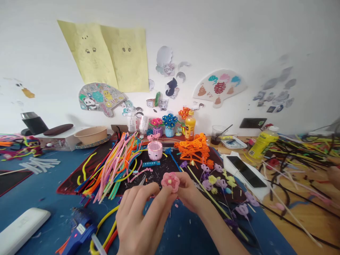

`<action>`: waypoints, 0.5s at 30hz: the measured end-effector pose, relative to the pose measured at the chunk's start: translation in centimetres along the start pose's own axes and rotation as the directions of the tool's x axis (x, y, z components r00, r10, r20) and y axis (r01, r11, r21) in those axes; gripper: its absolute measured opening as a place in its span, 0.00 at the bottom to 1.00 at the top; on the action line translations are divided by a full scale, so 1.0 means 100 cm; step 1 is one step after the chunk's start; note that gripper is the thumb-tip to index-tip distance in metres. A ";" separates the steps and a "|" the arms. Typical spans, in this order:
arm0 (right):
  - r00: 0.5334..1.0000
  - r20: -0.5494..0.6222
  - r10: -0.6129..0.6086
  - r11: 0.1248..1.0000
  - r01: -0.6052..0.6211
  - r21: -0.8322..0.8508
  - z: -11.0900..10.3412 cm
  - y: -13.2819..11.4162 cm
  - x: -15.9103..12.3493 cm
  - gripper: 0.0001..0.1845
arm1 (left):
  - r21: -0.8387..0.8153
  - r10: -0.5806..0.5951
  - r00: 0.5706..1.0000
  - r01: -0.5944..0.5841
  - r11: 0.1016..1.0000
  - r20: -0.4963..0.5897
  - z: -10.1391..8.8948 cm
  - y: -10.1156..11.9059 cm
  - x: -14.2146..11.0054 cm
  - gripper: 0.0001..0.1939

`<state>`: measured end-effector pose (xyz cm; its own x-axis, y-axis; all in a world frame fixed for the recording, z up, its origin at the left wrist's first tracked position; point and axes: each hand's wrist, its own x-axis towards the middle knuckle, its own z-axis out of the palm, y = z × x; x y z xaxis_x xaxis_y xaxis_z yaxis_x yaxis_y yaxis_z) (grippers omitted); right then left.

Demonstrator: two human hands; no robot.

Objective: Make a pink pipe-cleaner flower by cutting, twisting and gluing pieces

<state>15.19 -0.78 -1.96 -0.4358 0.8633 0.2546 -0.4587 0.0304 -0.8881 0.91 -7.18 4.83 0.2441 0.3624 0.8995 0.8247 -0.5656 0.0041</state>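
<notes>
A pink pipe-cleaner flower (pixel 170 182) with a pale yellow centre is held up between both hands. My left hand (pixel 145 212) pinches it from below and the left, the thumb near its lower petals. My right hand (pixel 189 193) is closed at its right side; the fingertips are partly hidden behind the petals. Beyond the hands stands a small pink pot (pixel 154 150) wrapped in pipe cleaners. A pointed metal tip (pixel 142 180) shows just behind my left fingers; the rest of that tool is hidden.
Bundled coloured pipe cleaners (pixel 117 163) lie left, orange pipe-cleaner pieces (pixel 195 148) behind right. Purple flowers (pixel 220 182) and a phone (pixel 245 171) are right. A blue glue gun (pixel 81 232) and white case (pixel 23 230) sit front left. Part of another person's hand (pixel 334 175) appears far right.
</notes>
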 end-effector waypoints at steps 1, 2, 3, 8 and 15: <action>1.000 -0.001 -0.007 1.000 0.007 0.003 0.000 0.000 0.000 0.19 | 0.014 0.025 1.000 -0.025 1.000 -0.005 -0.001 0.000 0.002 0.06; 1.000 0.009 -0.010 1.000 0.010 0.011 -0.001 0.001 0.000 0.18 | 0.024 0.051 0.999 -0.051 0.998 -0.003 -0.002 -0.001 0.004 0.06; 1.000 0.024 -0.008 1.000 0.008 0.023 -0.001 0.001 0.000 0.19 | 0.031 0.070 0.998 -0.070 0.997 0.005 -0.003 -0.001 0.005 0.07; 0.999 0.050 -0.018 0.999 0.017 0.028 -0.001 0.000 0.000 0.19 | 0.013 0.111 0.994 -0.111 0.994 0.001 -0.003 -0.005 0.005 0.07; 0.994 0.090 -0.054 0.998 0.052 0.021 0.002 -0.004 0.000 0.20 | 0.000 0.203 0.979 -0.203 0.979 0.023 -0.003 -0.008 0.003 0.06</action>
<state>15.25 -0.83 -1.52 -0.4784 0.8115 0.3355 -0.4970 0.0647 -0.8653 0.17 -6.86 5.23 0.4180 0.2576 0.8712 0.7580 -0.6275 -0.1781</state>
